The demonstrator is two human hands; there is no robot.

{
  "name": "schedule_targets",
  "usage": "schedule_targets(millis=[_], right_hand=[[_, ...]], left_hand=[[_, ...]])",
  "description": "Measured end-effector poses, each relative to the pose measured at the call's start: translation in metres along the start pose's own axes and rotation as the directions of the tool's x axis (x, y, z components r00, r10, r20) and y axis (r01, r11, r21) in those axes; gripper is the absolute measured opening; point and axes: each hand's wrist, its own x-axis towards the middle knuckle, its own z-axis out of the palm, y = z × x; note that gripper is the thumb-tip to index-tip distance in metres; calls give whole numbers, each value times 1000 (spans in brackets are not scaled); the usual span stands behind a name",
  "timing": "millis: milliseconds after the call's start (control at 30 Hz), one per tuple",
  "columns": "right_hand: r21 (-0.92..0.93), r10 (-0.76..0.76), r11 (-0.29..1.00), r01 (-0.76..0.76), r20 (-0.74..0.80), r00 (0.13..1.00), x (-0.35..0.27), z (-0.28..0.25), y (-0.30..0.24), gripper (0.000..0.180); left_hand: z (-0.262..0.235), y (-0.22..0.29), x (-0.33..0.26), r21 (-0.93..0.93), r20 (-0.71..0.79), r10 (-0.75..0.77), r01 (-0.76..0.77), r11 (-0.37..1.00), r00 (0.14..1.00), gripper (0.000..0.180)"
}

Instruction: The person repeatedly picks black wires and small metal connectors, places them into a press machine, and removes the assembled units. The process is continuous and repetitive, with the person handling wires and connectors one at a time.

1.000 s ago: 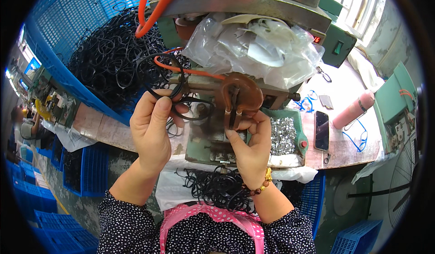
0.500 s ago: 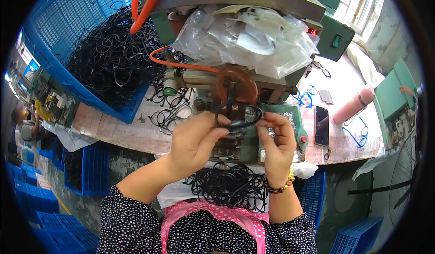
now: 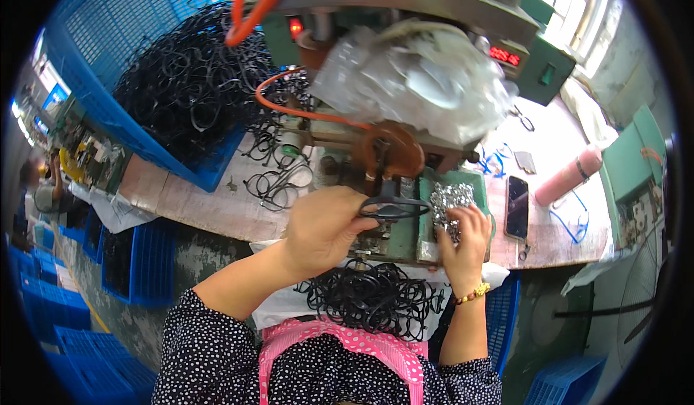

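My left hand (image 3: pixel 325 228) grips a black spectacle frame (image 3: pixel 394 206) and holds it under the brown round head (image 3: pixel 390 151) of the green bench machine (image 3: pixel 405 239). My right hand (image 3: pixel 463 239) reaches into a green tray of small shiny metal parts (image 3: pixel 450 203), fingers curled on them; what they pinch is hidden. A heap of black frames (image 3: pixel 372 296) lies on white cloth in my lap.
A big blue crate of black frames (image 3: pixel 181 87) stands at the back left, with loose frames (image 3: pixel 278 181) on the bench beside it. A crumpled clear plastic bag (image 3: pixel 419 80) covers the machine top. A phone (image 3: pixel 517 206) and a pink bottle (image 3: pixel 571 177) lie at the right.
My left hand carried a black frame from the left side of the bench across to the machine head. My right hand left the machine head and dropped to the tray of metal parts.
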Motion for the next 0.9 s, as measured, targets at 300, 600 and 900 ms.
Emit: schedule_targets(millis=[300,600,900], right_hand=[[108,33,994,-28,-42,999,18,17,-10,9],[462,264,872,-160,-168,950,6,31,-3,9],[425,248,891,-159,-162,955,6,24,-7,10]], left_hand=[[-4,4,-8,-79,-20,-107,105,991,994,22],[-50,-116,-85,484,-147,-442,454,748,885,17],[-46,-170,-112,867,140,-630,213,450,764,18]])
